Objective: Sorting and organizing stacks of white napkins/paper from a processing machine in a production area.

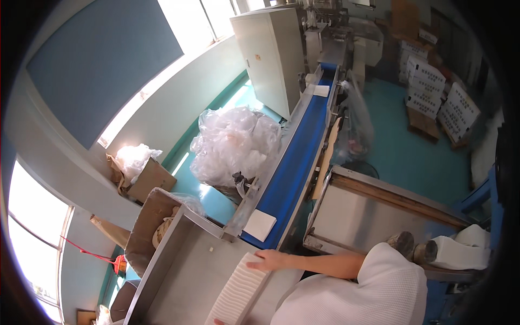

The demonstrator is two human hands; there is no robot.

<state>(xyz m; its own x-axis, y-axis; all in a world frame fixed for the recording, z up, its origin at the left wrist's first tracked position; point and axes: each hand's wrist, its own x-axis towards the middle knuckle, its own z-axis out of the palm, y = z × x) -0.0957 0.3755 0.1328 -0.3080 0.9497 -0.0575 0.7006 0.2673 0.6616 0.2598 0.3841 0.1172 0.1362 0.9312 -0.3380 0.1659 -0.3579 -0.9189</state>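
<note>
A long row of white folded paper napkins [236,292] lies on the metal table [181,271], its folds packed side by side. My right hand [268,260] reaches in from the right and is closed over the row's far end, fingers along its edge. At the lower edge of the picture, a small part of my left hand [219,322] touches the near end; its fingers are mostly cut off. Just beyond my right hand, a small flat stack of white napkins [258,225] rests at the near end of the blue conveyor belt [295,168].
Farther up the belt lies another white stack [320,90]. Clear plastic bags [235,143] pile up left of the conveyor, near an open cardboard box [151,233]. A metal-edged tray table [357,216] stands right, with white rolls [460,252] beside it. Cartons [425,89] sit on pallets behind.
</note>
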